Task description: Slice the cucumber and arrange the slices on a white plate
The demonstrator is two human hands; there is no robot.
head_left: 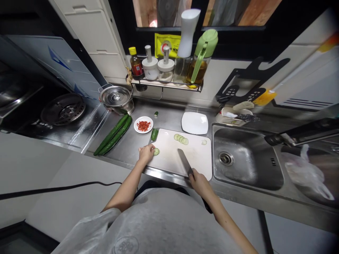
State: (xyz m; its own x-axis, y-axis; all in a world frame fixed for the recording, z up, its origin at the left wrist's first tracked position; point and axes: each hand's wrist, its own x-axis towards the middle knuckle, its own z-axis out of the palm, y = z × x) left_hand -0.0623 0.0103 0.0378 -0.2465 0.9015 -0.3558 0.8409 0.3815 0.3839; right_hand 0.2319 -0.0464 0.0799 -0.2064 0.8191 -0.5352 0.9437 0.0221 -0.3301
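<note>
Steel knife (184, 160): gripped by its handle in the right hand (200, 180), with fingers closed around; slanting over the cutting board (169, 165) from the near edge, tip away from the body and to the left; cannot tell whether touching the surface. Probably stiff and rather heavy; to be held by the handle only.

Left hand (146, 154): at the left edge of the board, bent, with fingertips at a pale slice (156, 151); cannot tell whether pinching or only touching.

Pale slice: on the board, just inside the left edge. Likely light, wet and easy to tear; better taken by the rim, without squeezing.

Green piece (154, 134): at the far left corner of the board, apart from both hands. Likely firm, slippery in the skin and inclined to roll; best held from above, across the round sides, with fingertips curled back.

Row of slices (181, 139): overlapping, near the middle of the far edge. Probably clinging together by moisture; easier to lift from below.

Lone slice (204, 142): near the far right corner, likely just as delicate.

White plate (194, 123): on the bench (169, 118), just beyond the board's far edge.

Small dish (135, 125): beyond the far left corner, with chopped red pieces (143, 126).

Two cucumbers (113, 134): side by side, left of the board, reaching towards the bench's near edge. Likely heavier, smooth; to be grasped around the middle.
</note>
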